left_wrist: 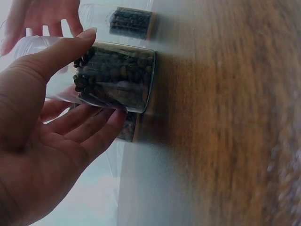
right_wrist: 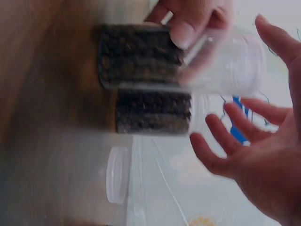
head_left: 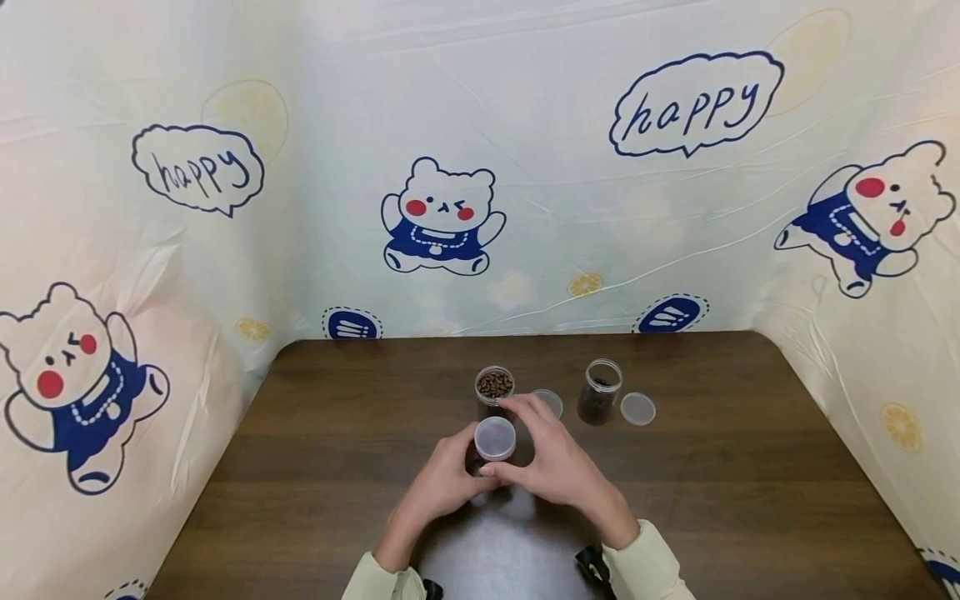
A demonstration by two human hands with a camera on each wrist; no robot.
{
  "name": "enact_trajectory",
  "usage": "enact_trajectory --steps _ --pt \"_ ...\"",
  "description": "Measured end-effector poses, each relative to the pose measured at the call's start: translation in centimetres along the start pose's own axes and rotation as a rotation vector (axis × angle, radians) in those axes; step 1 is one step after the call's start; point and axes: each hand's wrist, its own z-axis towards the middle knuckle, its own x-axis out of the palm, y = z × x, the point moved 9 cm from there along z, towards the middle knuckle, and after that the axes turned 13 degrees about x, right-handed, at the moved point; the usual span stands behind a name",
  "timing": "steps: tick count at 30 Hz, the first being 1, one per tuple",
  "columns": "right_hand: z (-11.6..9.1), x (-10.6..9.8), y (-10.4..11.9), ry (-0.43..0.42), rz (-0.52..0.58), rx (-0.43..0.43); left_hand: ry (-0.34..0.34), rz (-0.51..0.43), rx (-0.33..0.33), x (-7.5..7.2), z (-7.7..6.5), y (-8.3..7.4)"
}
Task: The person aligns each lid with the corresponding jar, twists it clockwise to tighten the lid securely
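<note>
A clear jar [left_wrist: 115, 75], partly filled with dark beans or seeds, has a translucent lid [head_left: 495, 437] on top. My left hand [head_left: 442, 479] grips its side, thumb on one face and fingers round the other. In the right wrist view the left hand's thumb shows on the jar [right_wrist: 141, 56]. My right hand [head_left: 555, 458] is spread on the lid's right side, its fingers loosely curved and apart from the jar in the right wrist view. Just behind stands an uncovered jar [head_left: 495, 383] of brown beans.
To the right stands another uncovered jar [head_left: 597, 404] with dark contents. Two loose lids lie on the brown table [head_left: 300, 467]: one lid [head_left: 550, 403] between the rear jars, another lid [head_left: 638, 408] at far right. A printed curtain [head_left: 555, 200] surrounds the table's back and sides.
</note>
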Motion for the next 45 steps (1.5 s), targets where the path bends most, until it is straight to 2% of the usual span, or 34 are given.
enact_trajectory --steps 6,10,13,17,22,26,30,35,40,45 --pt "-0.3 -1.0 0.7 0.019 -0.007 -0.138 -0.005 -0.017 -0.005 -0.1 0.1 -0.2" --pt "-0.2 -0.9 0.8 0.022 -0.014 -0.163 -0.003 -0.036 -0.008 -0.2 0.1 -0.2" --pt "0.0 -0.6 0.7 0.033 -0.012 -0.136 -0.003 -0.020 0.003 -0.2 0.2 -0.3" --pt "0.1 0.1 0.3 0.032 -0.011 -0.051 0.003 -0.020 0.006 -0.1 0.2 -0.2" --pt "0.3 0.5 -0.1 -0.039 -0.040 0.035 0.007 -0.012 -0.007 0.0 0.2 -0.1" --pt "0.3 0.5 -0.1 -0.076 -0.074 0.056 -0.001 0.021 -0.003 -0.2 0.1 0.0" --pt "0.2 0.3 -0.1 -0.026 -0.049 0.054 0.000 0.011 0.005 -0.1 0.1 0.0" --pt "-0.1 -0.4 0.2 0.042 0.004 -0.029 0.006 -0.002 0.014 0.0 0.2 -0.2" --pt "-0.2 -0.8 0.7 0.036 -0.020 -0.128 0.012 -0.024 0.003 0.1 0.1 -0.1" --pt "-0.3 -0.7 0.9 0.021 -0.023 -0.144 0.006 -0.010 0.011 0.1 0.0 -0.2"
